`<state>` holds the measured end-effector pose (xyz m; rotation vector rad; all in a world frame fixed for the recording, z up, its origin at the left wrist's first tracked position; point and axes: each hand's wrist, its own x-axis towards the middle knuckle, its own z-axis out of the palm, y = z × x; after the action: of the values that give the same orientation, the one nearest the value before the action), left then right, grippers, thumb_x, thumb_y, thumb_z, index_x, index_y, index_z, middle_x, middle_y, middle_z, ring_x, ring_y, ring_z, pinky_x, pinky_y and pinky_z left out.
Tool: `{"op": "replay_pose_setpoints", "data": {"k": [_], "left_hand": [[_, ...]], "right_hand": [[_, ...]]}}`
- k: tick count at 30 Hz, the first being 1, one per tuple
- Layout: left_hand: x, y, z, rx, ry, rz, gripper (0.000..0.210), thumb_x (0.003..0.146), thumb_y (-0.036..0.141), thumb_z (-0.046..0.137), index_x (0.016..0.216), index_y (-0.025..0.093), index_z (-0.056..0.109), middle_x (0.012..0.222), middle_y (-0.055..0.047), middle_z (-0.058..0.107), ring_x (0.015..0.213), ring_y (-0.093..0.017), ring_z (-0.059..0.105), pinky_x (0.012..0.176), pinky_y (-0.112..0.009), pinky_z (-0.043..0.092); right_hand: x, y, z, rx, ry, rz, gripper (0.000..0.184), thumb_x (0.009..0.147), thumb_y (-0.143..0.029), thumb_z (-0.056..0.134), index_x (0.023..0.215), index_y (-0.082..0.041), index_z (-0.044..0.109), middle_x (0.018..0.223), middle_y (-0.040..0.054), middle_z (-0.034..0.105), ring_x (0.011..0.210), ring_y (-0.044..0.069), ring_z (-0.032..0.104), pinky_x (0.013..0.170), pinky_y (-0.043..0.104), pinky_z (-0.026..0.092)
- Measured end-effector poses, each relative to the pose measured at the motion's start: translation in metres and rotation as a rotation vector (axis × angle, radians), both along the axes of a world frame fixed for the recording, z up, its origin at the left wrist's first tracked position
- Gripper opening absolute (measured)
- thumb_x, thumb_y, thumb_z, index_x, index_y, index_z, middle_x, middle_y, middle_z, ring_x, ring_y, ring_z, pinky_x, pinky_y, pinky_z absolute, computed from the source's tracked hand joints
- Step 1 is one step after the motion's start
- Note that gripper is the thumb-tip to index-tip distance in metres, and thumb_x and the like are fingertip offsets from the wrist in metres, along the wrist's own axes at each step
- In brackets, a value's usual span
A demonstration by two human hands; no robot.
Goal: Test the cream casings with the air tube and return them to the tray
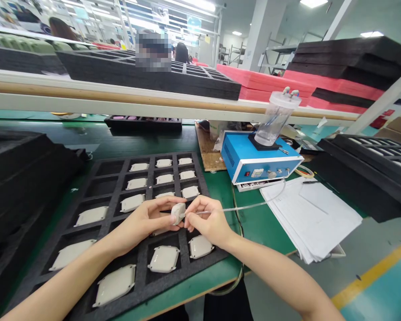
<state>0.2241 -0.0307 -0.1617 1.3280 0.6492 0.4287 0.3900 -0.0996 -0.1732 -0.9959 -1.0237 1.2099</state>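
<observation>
Above a black foam tray (142, 267), my left hand (153, 216) holds a small cream-white watch case (178, 214) between thumb and fingers, tilted up on edge. My right hand (209, 220) is closed in a pinch on the end of a clear thin tube (240, 207), its tip right at the case. Whether the tip touches the case I cannot tell. Similar cream cases, such as one at the front (164, 259), lie in several tray compartments; two compartments at the far left hold none. The tube runs back to a blue machine (257, 160).
A clear cylinder (274, 120) with a white lid stands on the machine. Right of it lies a stack of white papers (310, 218). Black foam stacks rise at the left (20, 191) and right (377, 156). A shelf edge (187, 104) crosses behind, bearing foam trays.
</observation>
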Motion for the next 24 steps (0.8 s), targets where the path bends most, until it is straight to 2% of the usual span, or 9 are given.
{"op": "replay_pose_setpoints", "data": {"k": [10, 15, 24], "left_hand": [[0.0030, -0.0045, 0.0038, -0.018, -0.041, 0.039, 0.035, 0.072, 0.025, 0.073, 0.105, 0.021, 0.064, 0.093, -0.004, 0.068, 0.080, -0.019, 0.065, 0.078, -0.034, 0.055], [0.0025, -0.0050, 0.0011, -0.036, -0.083, 0.030, 0.037, 0.071, 0.021, 0.072, 0.106, 0.017, 0.063, 0.095, -0.006, 0.066, 0.085, -0.020, 0.065, 0.078, -0.035, 0.056], [0.0038, -0.0041, -0.0004, -0.043, -0.118, 0.011, 0.038, 0.072, 0.017, 0.072, 0.109, 0.016, 0.062, 0.091, -0.004, 0.064, 0.079, -0.016, 0.065, 0.073, -0.030, 0.057]], "right_hand": [[0.0004, -0.0029, 0.0024, 0.019, -0.056, 0.001, 0.006, 0.063, -0.013, 0.059, 0.062, -0.017, 0.054, 0.052, -0.0015, 0.061, 0.044, 0.009, 0.055, 0.045, 0.020, 0.048], [0.0025, -0.0058, 0.0030, 0.035, -0.072, 0.012, 0.007, 0.065, -0.013, 0.061, 0.065, -0.016, 0.055, 0.053, -0.0014, 0.062, 0.045, 0.009, 0.055, 0.048, 0.021, 0.049], [0.0042, -0.0088, 0.0065, 0.082, -0.162, -0.001, 0.008, 0.070, -0.014, 0.060, 0.064, -0.017, 0.055, 0.054, -0.0009, 0.062, 0.047, 0.010, 0.056, 0.047, 0.023, 0.049]]}}
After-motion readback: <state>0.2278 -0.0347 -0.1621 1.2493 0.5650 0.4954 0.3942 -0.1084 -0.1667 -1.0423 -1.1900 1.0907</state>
